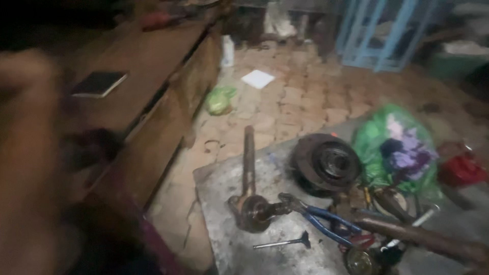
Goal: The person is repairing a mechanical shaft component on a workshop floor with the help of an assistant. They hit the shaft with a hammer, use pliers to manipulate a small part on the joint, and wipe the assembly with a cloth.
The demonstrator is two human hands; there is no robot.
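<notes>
Seemingly a blurred arm [25, 153] filled the left edge, its fingers' state impossible to tell, while the rusty axle shaft [249, 178] lay on the grey slab [229, 244] beside blue-handled pliers [321, 219], probably heavy, stiff, greasy, best gripped mid-shaft.

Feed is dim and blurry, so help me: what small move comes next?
Probably steady the blurred hand at left first, then reach toward the rusty long-shafted metal joint on the grey slab; blue-handled pliers lie against it, and nothing is held.
</notes>
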